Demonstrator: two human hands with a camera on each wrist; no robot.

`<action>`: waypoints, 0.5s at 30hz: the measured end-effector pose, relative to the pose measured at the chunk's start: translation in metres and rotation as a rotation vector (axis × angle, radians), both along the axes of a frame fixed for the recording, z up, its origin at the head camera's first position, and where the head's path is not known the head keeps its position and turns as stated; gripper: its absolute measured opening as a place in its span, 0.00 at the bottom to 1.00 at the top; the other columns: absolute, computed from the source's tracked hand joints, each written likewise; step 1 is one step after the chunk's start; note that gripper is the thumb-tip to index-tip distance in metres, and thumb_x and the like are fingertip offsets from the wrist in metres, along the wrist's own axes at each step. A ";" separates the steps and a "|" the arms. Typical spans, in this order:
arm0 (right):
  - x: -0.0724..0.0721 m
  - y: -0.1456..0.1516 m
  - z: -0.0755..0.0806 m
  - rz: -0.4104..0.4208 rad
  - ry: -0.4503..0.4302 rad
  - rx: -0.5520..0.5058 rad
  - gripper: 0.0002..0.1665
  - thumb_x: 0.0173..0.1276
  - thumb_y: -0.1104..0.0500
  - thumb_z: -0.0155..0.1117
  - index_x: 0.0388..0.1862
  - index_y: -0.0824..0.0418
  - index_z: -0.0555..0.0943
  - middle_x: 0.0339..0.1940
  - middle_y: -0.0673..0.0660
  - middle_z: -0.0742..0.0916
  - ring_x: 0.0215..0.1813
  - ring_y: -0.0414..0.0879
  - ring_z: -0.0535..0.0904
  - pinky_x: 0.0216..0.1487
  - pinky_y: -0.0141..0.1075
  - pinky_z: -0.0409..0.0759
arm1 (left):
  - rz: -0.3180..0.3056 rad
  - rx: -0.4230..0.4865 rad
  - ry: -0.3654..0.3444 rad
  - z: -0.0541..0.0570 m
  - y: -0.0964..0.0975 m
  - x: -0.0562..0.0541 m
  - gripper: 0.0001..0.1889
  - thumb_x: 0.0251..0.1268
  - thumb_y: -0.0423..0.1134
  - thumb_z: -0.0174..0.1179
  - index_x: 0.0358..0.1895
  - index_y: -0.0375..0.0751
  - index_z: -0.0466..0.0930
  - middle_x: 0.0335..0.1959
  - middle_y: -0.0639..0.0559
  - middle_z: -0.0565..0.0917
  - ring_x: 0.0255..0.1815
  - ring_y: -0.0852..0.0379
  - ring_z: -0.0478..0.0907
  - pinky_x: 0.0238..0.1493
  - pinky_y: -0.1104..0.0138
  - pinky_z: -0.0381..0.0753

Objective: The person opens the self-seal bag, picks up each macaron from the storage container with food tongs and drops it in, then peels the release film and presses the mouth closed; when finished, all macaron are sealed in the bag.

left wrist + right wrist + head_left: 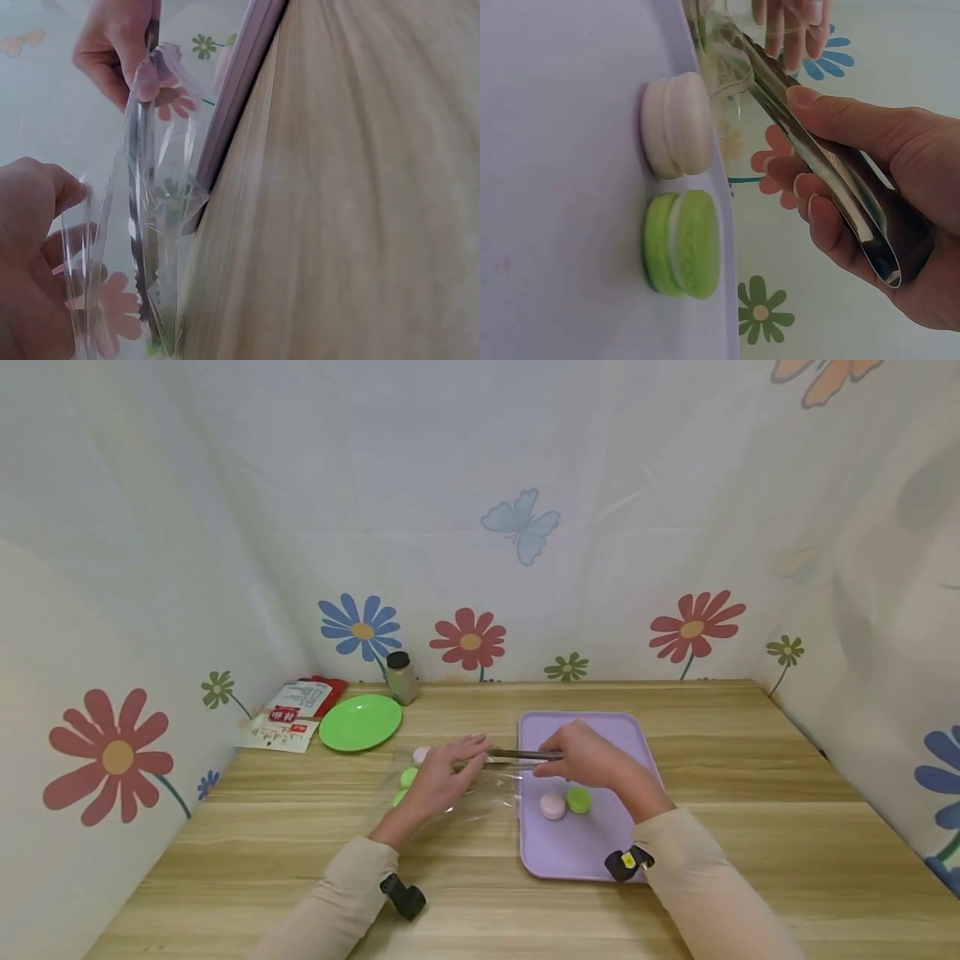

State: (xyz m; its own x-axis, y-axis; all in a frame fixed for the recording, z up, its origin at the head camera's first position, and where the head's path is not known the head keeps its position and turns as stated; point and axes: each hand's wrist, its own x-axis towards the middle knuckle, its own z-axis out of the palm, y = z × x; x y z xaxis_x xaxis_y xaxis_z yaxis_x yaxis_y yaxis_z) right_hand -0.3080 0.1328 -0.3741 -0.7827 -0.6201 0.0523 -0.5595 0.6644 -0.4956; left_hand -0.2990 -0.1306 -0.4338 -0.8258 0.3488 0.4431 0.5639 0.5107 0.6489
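My right hand point(592, 758) grips metal tongs point(525, 754) by the handle, above the purple tray point(585, 860). The tongs' arms run leftward into a clear plastic bag point(184, 142), and their serrated tips show through the film in the left wrist view. With thumb and fingers, my left hand point(441, 778) holds the bag near its mouth. Inside the bag, partly behind that hand, are a pale pink macaron point(422, 755) and green macarons point(408, 777). On the tray sit another pale pink macaron point(679, 127) and another green macaron point(682, 244), side by side.
A green plate point(360, 722) lies at the back left of the wooden table point(750, 860). Beside it are printed packets point(288, 718) and a black-lidded jar point(401, 678). A flower-patterned curtain point(600, 568) stands behind the table.
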 end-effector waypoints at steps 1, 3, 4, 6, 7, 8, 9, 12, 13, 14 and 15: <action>0.000 -0.001 -0.001 -0.002 -0.002 0.003 0.09 0.67 0.55 0.71 0.40 0.60 0.89 0.27 0.51 0.88 0.24 0.42 0.82 0.28 0.33 0.79 | 0.000 0.000 -0.004 0.000 0.000 0.000 0.16 0.76 0.39 0.57 0.60 0.40 0.83 0.63 0.40 0.78 0.70 0.44 0.70 0.70 0.51 0.68; 0.000 -0.002 -0.001 -0.006 -0.002 0.009 0.12 0.67 0.55 0.71 0.42 0.62 0.89 0.28 0.50 0.88 0.24 0.42 0.82 0.28 0.33 0.80 | 0.004 -0.003 -0.005 -0.001 0.000 0.000 0.16 0.76 0.40 0.57 0.60 0.40 0.83 0.64 0.41 0.79 0.70 0.43 0.70 0.70 0.51 0.68; 0.001 -0.002 -0.001 -0.009 0.001 0.012 0.12 0.67 0.55 0.71 0.43 0.62 0.89 0.28 0.50 0.88 0.24 0.42 0.82 0.28 0.33 0.80 | 0.007 -0.004 -0.004 -0.001 0.000 0.000 0.16 0.76 0.40 0.57 0.60 0.40 0.83 0.64 0.42 0.79 0.70 0.44 0.70 0.70 0.51 0.68; 0.001 -0.002 0.000 -0.011 0.014 0.025 0.11 0.67 0.55 0.72 0.42 0.62 0.89 0.28 0.50 0.88 0.25 0.41 0.81 0.29 0.33 0.79 | 0.011 -0.003 -0.006 -0.001 0.000 0.000 0.16 0.75 0.40 0.58 0.60 0.41 0.83 0.63 0.43 0.79 0.70 0.44 0.70 0.70 0.52 0.67; 0.002 -0.001 0.001 -0.010 0.021 0.032 0.11 0.67 0.56 0.72 0.41 0.62 0.89 0.28 0.49 0.88 0.25 0.40 0.80 0.29 0.33 0.79 | 0.014 -0.003 -0.007 -0.002 0.000 0.000 0.16 0.75 0.41 0.58 0.60 0.41 0.83 0.63 0.43 0.79 0.70 0.44 0.70 0.70 0.52 0.67; 0.002 -0.001 0.002 -0.010 0.030 0.040 0.09 0.67 0.56 0.72 0.40 0.61 0.89 0.27 0.49 0.87 0.25 0.39 0.79 0.29 0.33 0.78 | 0.018 -0.004 -0.007 -0.002 0.000 -0.001 0.16 0.75 0.41 0.58 0.60 0.41 0.83 0.63 0.43 0.79 0.70 0.45 0.70 0.70 0.52 0.67; 0.002 0.000 0.002 -0.007 0.040 0.046 0.08 0.66 0.56 0.72 0.39 0.61 0.89 0.27 0.49 0.87 0.25 0.38 0.78 0.30 0.34 0.77 | 0.024 -0.008 -0.008 -0.002 0.000 -0.001 0.16 0.75 0.41 0.58 0.60 0.41 0.83 0.63 0.43 0.79 0.70 0.46 0.70 0.70 0.52 0.67; 0.002 0.002 0.003 0.000 0.071 0.050 0.08 0.66 0.57 0.72 0.38 0.61 0.89 0.28 0.49 0.87 0.26 0.37 0.76 0.30 0.34 0.77 | 0.027 -0.018 -0.008 -0.002 0.001 -0.001 0.16 0.75 0.40 0.58 0.59 0.41 0.84 0.63 0.43 0.79 0.70 0.45 0.70 0.70 0.52 0.67; 0.003 0.002 0.003 -0.001 0.074 0.050 0.08 0.66 0.57 0.73 0.38 0.61 0.89 0.28 0.48 0.87 0.26 0.37 0.77 0.31 0.34 0.77 | 0.027 -0.022 -0.006 -0.002 0.001 -0.001 0.15 0.75 0.40 0.58 0.59 0.41 0.84 0.63 0.42 0.79 0.70 0.45 0.70 0.70 0.51 0.67; 0.003 0.001 0.003 -0.004 0.073 0.046 0.09 0.66 0.57 0.73 0.38 0.61 0.89 0.28 0.48 0.87 0.26 0.37 0.77 0.30 0.34 0.77 | 0.026 -0.024 -0.007 -0.002 0.002 0.000 0.15 0.75 0.40 0.58 0.59 0.40 0.84 0.63 0.43 0.79 0.70 0.45 0.70 0.70 0.51 0.67; 0.003 0.000 0.002 -0.010 0.072 0.045 0.09 0.65 0.56 0.73 0.39 0.62 0.89 0.28 0.47 0.87 0.27 0.37 0.77 0.30 0.33 0.77 | 0.025 -0.026 -0.009 -0.002 0.002 0.000 0.15 0.75 0.40 0.58 0.59 0.40 0.84 0.63 0.43 0.79 0.70 0.45 0.69 0.70 0.51 0.67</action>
State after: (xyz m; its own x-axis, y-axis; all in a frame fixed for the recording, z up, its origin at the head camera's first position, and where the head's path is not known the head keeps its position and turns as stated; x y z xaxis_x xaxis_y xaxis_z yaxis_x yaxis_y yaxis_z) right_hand -0.3052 0.1332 -0.3717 -0.7843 -0.6151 0.0806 -0.5855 0.6911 -0.4237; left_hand -0.2988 -0.1286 -0.4359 -0.8381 0.3396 0.4269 0.5453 0.5413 0.6400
